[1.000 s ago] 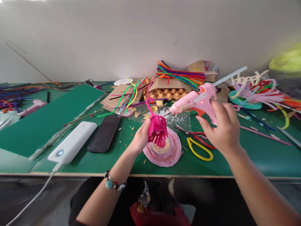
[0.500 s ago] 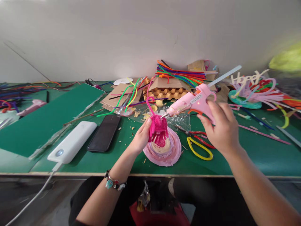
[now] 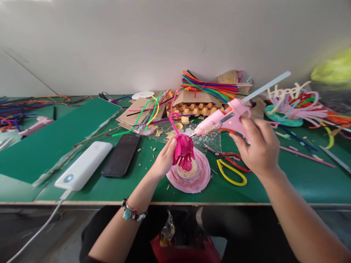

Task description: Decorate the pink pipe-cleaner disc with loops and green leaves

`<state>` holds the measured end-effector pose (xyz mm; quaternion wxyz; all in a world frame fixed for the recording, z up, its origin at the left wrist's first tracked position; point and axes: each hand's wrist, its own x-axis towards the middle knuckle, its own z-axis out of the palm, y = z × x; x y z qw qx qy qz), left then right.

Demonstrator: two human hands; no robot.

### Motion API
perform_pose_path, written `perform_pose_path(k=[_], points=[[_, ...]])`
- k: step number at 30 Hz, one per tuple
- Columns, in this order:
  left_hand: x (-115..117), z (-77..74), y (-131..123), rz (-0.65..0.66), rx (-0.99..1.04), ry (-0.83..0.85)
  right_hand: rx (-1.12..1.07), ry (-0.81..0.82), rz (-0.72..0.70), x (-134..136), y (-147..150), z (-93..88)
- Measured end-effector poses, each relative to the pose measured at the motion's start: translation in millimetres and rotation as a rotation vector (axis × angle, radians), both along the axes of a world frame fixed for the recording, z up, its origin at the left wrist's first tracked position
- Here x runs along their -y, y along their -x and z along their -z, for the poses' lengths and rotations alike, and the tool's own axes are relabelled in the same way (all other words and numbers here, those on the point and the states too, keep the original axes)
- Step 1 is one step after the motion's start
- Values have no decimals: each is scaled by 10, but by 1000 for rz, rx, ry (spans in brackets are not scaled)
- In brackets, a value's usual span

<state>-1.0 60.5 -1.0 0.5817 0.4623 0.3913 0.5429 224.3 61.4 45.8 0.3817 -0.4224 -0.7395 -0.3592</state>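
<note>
My left hand (image 3: 163, 159) pinches a magenta pipe-cleaner piece (image 3: 183, 149) with a hooked stem, holding it just above a round pink and cream coiled disc (image 3: 189, 174) on the green table (image 3: 287, 182). My right hand (image 3: 257, 146) grips a pink glue gun (image 3: 223, 118) with a white glue stick poking out of its back. The gun's metal nozzle points left and sits at the top right of the magenta piece.
A black phone (image 3: 121, 155) and a white power bank (image 3: 84, 165) with a cable lie left of my hands. Scissors (image 3: 231, 166) with red and yellow handles lie to the right. Cardboard, an egg tray (image 3: 196, 107) and bundled pipe cleaners (image 3: 211, 87) crowd the back.
The glue gun tipped and shifted slightly, its nozzle coming closer to the magenta piece. My left hand has held almost still.
</note>
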Motion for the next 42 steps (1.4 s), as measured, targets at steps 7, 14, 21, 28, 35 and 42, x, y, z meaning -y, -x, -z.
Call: perform_pose_path(k=[7,14,21,28,35,42], points=[[19,-153,210,-24,-235,-66,-144,62,129,-87,-107,22],[182,-411,443,33,-909,-306,-244,147,117,-184,-174,85],[282,-217,404,203,-1088,-434,-235,176,86,-212,-180,126],[278,-150,388,197,-1114,-451,-203,190,116,-201,-187,131],[292,-178,364,199,-1192,-424,-191,191,152,-207,-191,134],[297,-211,315,240,-1287,-427,-179,205,159,-205,-193,129]])
